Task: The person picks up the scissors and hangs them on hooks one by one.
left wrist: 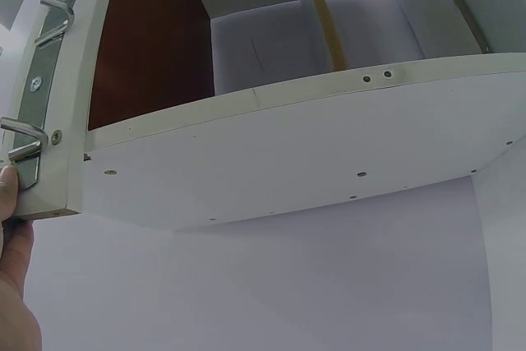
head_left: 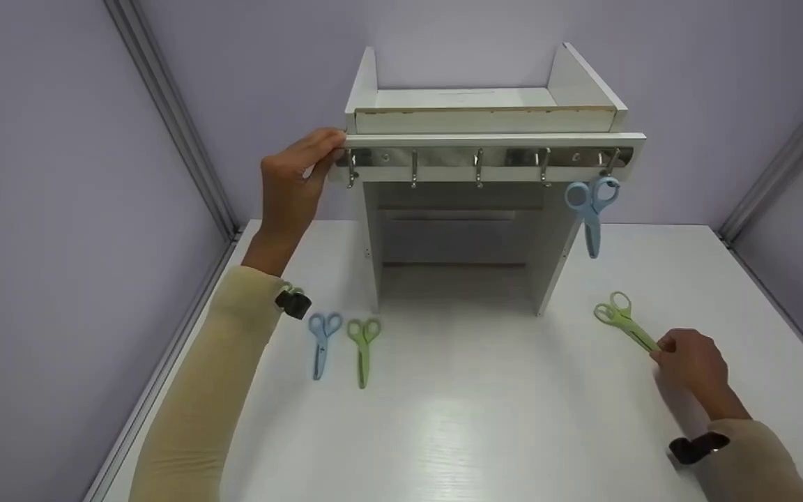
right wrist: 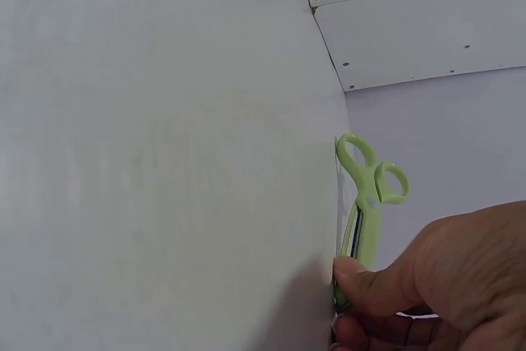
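Observation:
A white shelf stand [head_left: 485, 122] with a metal hook rail [head_left: 485, 159] stands at the back of the white table [head_left: 457, 418]. My left hand [head_left: 297, 178] holds the rail's left end, fingers on its front edge; the left wrist view shows a fingertip [left wrist: 8, 191] against the board by a hook [left wrist: 25, 133]. Blue scissors [head_left: 591, 209] hang from the rightmost hook. My right hand [head_left: 691, 366] pinches the blade end of green scissors [head_left: 623, 319] lying on the table at the right; in the right wrist view the green scissors [right wrist: 367, 195] run up from my thumb.
Two more scissors lie at the left front of the stand: a blue pair [head_left: 321, 341] and a green pair [head_left: 363, 347]. Lilac walls enclose the table on the left, back and right. Three other hooks on the rail hang bare.

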